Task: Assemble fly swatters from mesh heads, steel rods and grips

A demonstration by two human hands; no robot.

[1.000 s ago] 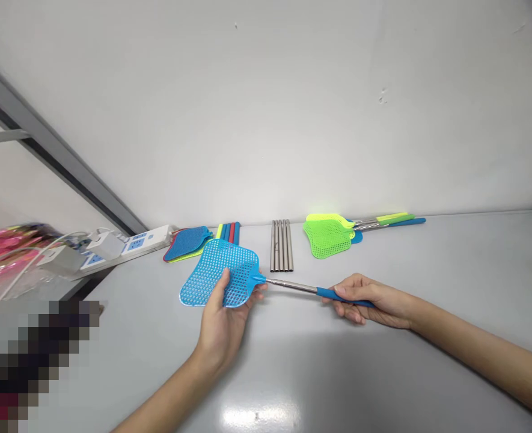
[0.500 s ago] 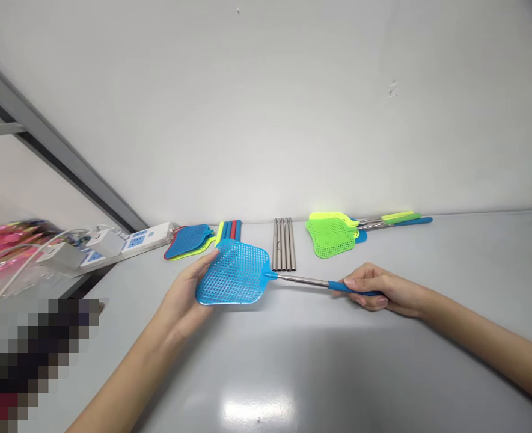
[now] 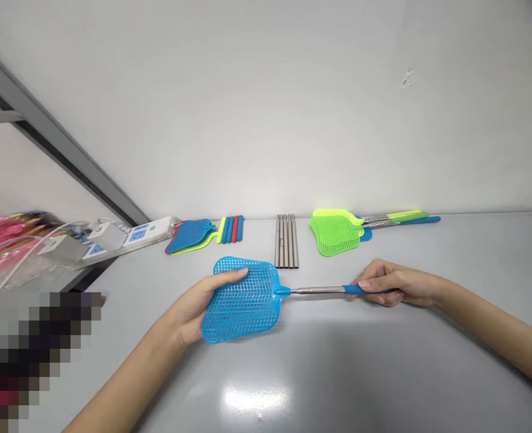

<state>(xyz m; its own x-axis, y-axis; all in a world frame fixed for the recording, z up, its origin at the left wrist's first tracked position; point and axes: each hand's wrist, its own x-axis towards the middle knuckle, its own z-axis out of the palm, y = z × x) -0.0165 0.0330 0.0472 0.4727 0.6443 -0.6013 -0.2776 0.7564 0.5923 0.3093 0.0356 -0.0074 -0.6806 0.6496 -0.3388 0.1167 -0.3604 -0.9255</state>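
A blue fly swatter (image 3: 250, 304) with a perforated head, a metal rod and a blue grip is held level above the table. My left hand (image 3: 202, 304) is closed on its head, thumb on top and the other fingers hidden underneath. Around the blue grip at the other end wraps my right hand (image 3: 385, 284). Just behind the swatter, several metal tubes (image 3: 287, 242) lie side by side. Several coloured grips (image 3: 230, 230) in yellow, blue and red lie left of them, beside a pile of loose swatter heads (image 3: 191, 236).
Whole swatters in green, yellow and blue (image 3: 338, 233) are stacked at the back right, near the wall. A white power strip (image 3: 151, 231) with plugged-in adapters runs along the left. Plastic-wrapped pink items (image 3: 8, 240) lie at the far left.
The swatter has come nearer and slightly right, its head tilting to show more of its face. My left thumb now lies over the head; my right hand keeps its hold on the grip.
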